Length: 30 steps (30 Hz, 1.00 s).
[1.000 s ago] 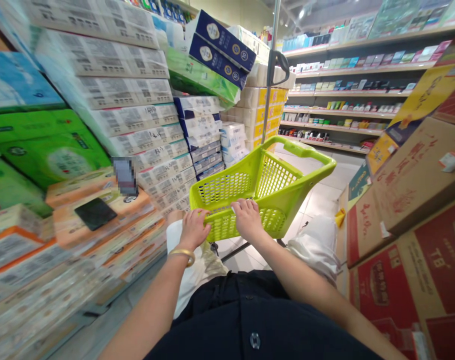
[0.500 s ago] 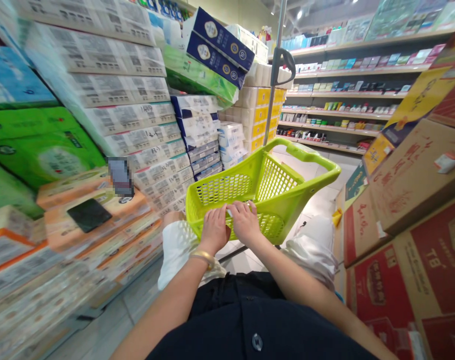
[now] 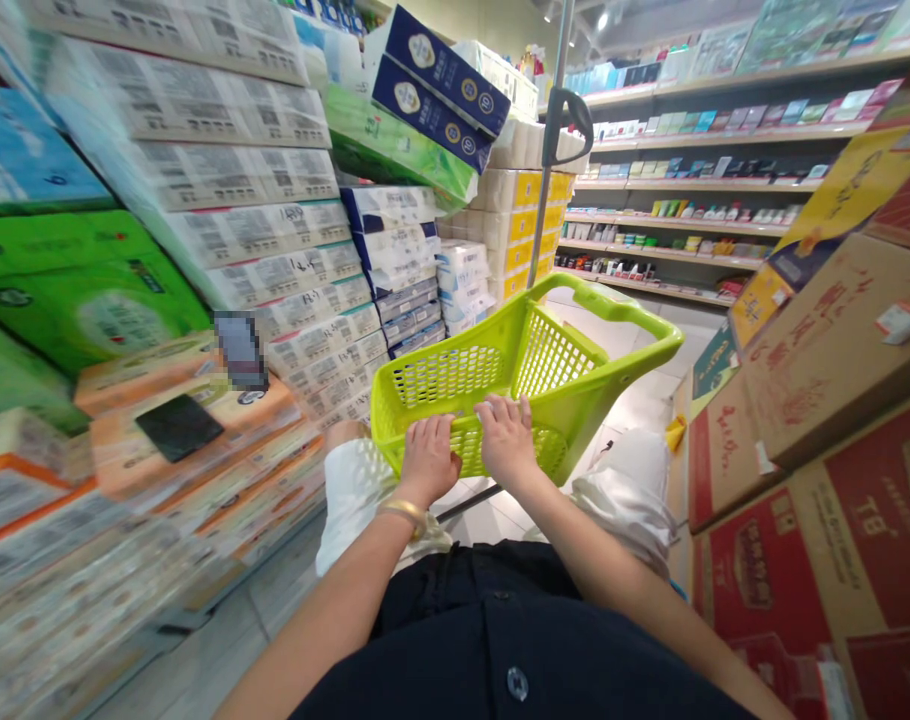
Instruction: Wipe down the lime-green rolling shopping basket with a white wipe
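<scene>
Both hands grip the near rim of a lime-green plastic shopping basket (image 3: 449, 378) in a store aisle.

The left hand (image 3: 429, 460), with a gold bangle (image 3: 402, 512) at its wrist, and the right hand (image 3: 506, 440) sit just apart, fingers curled narrowly over the basket's mesh edge, holding it rather than any goods. The basket stands directly ahead of the hands, its far handle (image 3: 612, 305) reaching toward a metal pole (image 3: 546, 200). To the left of the hands rise stacked toilet-paper packs (image 3: 237, 170), with a black phone (image 3: 179, 427) lying on an orange-banded pack (image 3: 192, 405). To the right, near the right hand, stand red cardboard cartons (image 3: 867, 520). Product shelves (image 3: 687, 225) line the far side, beyond the basket.
</scene>
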Tool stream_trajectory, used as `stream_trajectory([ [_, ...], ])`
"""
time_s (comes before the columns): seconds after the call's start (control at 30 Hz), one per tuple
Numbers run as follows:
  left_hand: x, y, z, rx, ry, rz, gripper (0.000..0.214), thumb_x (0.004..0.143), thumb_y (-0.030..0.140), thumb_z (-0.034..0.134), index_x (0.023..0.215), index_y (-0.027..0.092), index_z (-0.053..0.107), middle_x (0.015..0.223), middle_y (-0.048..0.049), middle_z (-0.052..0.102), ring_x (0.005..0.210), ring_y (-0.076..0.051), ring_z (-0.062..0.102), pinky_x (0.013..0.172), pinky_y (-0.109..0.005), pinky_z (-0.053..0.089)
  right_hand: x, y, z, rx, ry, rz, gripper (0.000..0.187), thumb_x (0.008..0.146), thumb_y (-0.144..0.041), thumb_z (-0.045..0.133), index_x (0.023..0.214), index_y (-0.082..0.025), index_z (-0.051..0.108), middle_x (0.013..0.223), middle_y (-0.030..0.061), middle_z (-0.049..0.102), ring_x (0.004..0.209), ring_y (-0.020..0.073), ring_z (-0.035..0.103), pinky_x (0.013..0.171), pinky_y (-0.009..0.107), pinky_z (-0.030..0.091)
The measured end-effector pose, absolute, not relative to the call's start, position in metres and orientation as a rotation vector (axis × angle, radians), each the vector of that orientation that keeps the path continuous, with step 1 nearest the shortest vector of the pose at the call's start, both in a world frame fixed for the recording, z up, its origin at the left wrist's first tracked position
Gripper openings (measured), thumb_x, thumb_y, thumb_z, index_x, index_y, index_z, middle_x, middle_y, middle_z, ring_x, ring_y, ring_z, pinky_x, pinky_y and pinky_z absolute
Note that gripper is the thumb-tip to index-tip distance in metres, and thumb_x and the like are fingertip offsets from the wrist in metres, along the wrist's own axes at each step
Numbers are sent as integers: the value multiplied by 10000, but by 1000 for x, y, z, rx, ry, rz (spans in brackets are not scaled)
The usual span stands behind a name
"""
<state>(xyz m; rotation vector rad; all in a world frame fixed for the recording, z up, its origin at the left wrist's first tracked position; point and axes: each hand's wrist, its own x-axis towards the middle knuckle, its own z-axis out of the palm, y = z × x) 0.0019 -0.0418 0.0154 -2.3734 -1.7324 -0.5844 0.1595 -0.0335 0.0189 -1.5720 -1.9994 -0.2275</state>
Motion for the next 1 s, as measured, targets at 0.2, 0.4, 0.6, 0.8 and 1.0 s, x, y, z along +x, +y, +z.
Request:
stream_trajectory([
  [0.2,-2,-44,18,-2388,-1715,-551,537,729,182,552,1262,133,509,1119,-135,607,1105,-299,519,1004,-438,378,172,-33,25,-1569,-1987,-173,395,913,-58,428,1158,-278,646,1278,40,643,1222,221,502,1193,496,-3],
  [0.4,2,-46,18,-2388,-1717,-557,544,736,183,542,1276,141,500,1144,-137,604,1109,-299,515,1008,-440,362,214,-29,34,-1659,-1776,-279,440,867,-1,403,1104,-251,676,1247,54,655,1231,223,500,1198,495,20],
  [0.6,4,-46,17,-2377,-1726,-567,548,723,184,553,1268,155,498,1141,-129,600,1100,-295,517,1005,-443,360,179,-29,22,-1526,-1923,-285,360,881,-53,453,1116,-206,678,1211,102,651,1172,237,509,1175,439,185],
  [0.8,1,-46,18,-2390,-1715,-548,556,716,188,559,1266,125,502,1136,-141,599,1105,-297,517,999,-436,372,147,-30,19,-1436,-2132,-270,305,920,-141,497,1169,-230,649,1207,83,645,1085,235,527,1102,396,276],
  [1.0,2,-46,17,-2390,-1717,-545,565,725,178,548,1286,144,494,1163,-131,598,1108,-288,513,1018,-431,353,197,-23,29,-1504,-2116,-324,361,913,-86,457,1167,-249,655,1180,62,664,1078,215,539,1094,368,262],
])
